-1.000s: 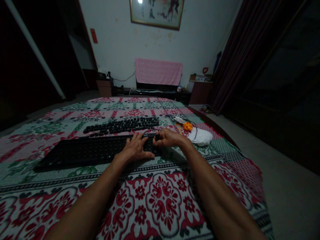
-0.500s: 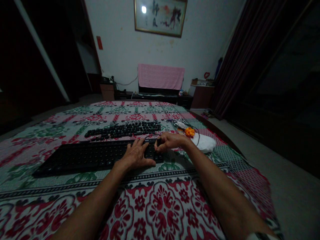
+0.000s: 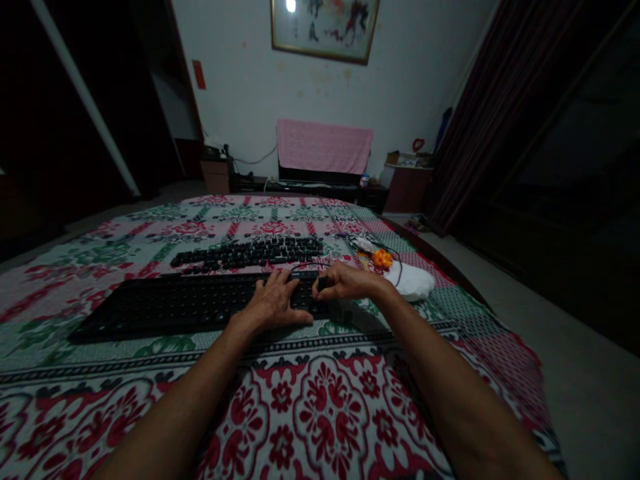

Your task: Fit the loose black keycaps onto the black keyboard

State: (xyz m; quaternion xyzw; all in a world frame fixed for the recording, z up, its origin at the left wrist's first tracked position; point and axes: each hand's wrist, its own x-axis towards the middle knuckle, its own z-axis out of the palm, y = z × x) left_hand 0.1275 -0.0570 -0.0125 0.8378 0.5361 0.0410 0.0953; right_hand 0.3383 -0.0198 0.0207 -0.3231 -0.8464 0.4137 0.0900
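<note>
One keyboard (image 3: 170, 303) lies beneath one left hand (image 3: 274, 301), fingers spread; one black piece (image 3: 323, 283) sits pinched in one right hand (image 3: 343, 282); black keys (image 3: 250, 252), many, lie beyond both.

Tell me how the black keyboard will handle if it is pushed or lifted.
The black keyboard looks like a thin plastic slab, so probably stiff and fairly light for its size. Lying flat on the patterned cloth, it would likely slide or ruck the fabric rather than tip. Being long, it might swing round.

No text can be read on the keyboard (image 3: 170, 305), the framed picture (image 3: 327, 27) or the red strip (image 3: 199, 75)
</note>
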